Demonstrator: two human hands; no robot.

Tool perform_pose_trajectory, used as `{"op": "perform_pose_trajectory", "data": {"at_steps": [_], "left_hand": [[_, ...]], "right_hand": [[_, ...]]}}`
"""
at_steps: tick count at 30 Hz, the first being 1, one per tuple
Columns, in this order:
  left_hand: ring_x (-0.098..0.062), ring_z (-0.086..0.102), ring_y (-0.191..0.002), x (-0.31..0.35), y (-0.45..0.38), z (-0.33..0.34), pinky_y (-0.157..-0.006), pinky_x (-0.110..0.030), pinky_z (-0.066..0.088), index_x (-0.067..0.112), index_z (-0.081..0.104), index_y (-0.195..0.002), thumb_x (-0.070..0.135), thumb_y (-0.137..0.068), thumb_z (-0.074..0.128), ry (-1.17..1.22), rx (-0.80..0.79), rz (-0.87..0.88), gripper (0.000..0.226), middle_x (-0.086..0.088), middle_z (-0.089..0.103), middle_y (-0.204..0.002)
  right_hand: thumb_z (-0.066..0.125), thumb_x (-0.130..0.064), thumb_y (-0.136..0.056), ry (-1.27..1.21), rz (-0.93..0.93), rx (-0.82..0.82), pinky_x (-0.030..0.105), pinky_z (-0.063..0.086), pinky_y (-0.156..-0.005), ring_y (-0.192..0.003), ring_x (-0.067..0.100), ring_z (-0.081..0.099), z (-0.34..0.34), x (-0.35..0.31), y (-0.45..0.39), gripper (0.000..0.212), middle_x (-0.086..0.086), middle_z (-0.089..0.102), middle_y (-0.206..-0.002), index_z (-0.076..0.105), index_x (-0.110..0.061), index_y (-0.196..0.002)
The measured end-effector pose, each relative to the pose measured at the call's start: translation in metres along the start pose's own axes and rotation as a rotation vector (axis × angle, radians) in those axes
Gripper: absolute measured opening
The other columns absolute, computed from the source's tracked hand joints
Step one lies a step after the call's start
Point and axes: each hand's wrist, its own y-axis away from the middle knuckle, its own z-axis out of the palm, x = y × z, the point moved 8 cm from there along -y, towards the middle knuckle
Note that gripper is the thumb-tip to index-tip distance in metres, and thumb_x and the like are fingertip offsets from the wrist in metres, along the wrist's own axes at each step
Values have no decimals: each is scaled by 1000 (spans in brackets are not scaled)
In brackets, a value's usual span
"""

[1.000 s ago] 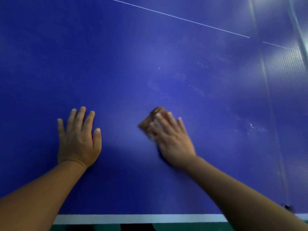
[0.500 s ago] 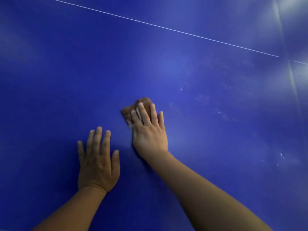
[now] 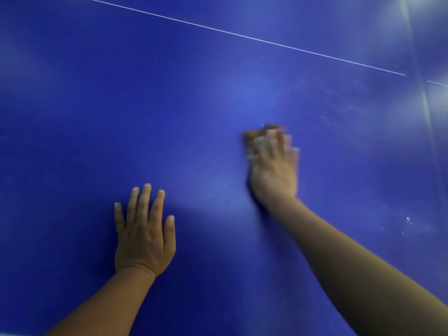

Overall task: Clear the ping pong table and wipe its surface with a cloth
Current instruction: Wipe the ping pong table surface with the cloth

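Note:
The blue ping pong table (image 3: 121, 105) fills the whole view. My right hand (image 3: 274, 170) lies flat on a small brown cloth (image 3: 254, 135) and presses it against the surface; the hand is motion-blurred, and only the cloth's far edge shows past the fingertips. My left hand (image 3: 145, 234) rests palm down on the table, nearer to me and to the left, with fingers straight and slightly spread, holding nothing.
A thin white centre line (image 3: 242, 36) runs diagonally across the far part of the table. Faint white smudges and specks (image 3: 408, 220) mark the surface to the right. The net (image 3: 429, 122) stands along the far right edge of the view.
My right hand has slid the cloth to the right, away from my left hand. My left hand has stayed planted on the table.

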Motion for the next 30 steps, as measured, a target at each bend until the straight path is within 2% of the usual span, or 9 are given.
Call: {"op": "perform_pose_trajectory", "data": {"at_steps": [2,3,8,10,15,21,23,25,30], "left_hand": [[-31,18,-151,-1,-1,-1,-121,-58,7,11,39,-149,44,-100,23,11,-2,-1,61,-14,29,-160],[-31,19,-151,0,-1,-2,-121,-57,6,10,41,-148,44,-100,24,22,-1,-7,61,-14,30,-159],[-38,37,-138,5,-21,-26,-118,-60,12,4,51,-137,37,-96,32,132,92,45,56,-19,45,-147],[-41,41,-134,15,-57,-32,-116,-64,16,1,54,-134,35,-95,36,97,108,166,55,-21,47,-143],[-36,27,-144,43,-156,-26,-119,-60,11,4,45,-143,38,-95,33,56,77,126,60,-19,35,-155],[-30,14,-151,44,-180,-7,-123,-55,3,7,33,-152,41,-101,30,24,39,34,61,-15,23,-162],[-30,17,-150,45,-180,-5,-122,-54,4,8,35,-151,46,-98,23,11,30,55,66,-15,27,-160],[-31,20,-149,46,-180,-6,-122,-56,8,7,38,-149,45,-96,22,10,40,66,68,-16,31,-158],[-36,26,-145,44,-181,-11,-119,-59,12,3,38,-148,36,-94,32,81,124,49,64,-19,30,-157]], "right_hand": [[34,-40,-103,11,-268,-96,58,13,-119,-153,32,13,17,-38,13,49,-2,25,-164,42,-29,-150],[32,-43,-103,3,-254,-104,58,12,-119,-153,31,12,14,-21,7,50,-3,23,-165,42,-29,-150],[32,-37,-105,-28,506,13,60,9,-120,-152,34,5,-33,181,-10,50,0,11,-167,34,-26,-154],[30,-36,-105,-68,653,17,58,4,-121,-153,34,0,-32,185,-8,53,0,6,-168,29,-25,-157],[29,-42,-101,-6,-113,-45,57,13,-119,-152,34,13,6,29,-17,52,-1,23,-165,43,-29,-149],[30,-41,-105,13,446,24,58,9,-121,-152,33,7,-22,189,-6,51,-2,16,-166,39,-25,-153],[29,-38,-104,7,507,40,59,9,-121,-152,36,8,-23,194,3,53,0,17,-166,38,-20,-153],[24,-43,-99,14,397,63,61,14,-119,-150,41,15,-16,147,-1,60,6,25,-164,44,-19,-150],[34,-41,-100,-37,-266,49,57,18,-118,-150,35,23,16,-55,-50,51,1,36,-159,51,-24,-145]]}}
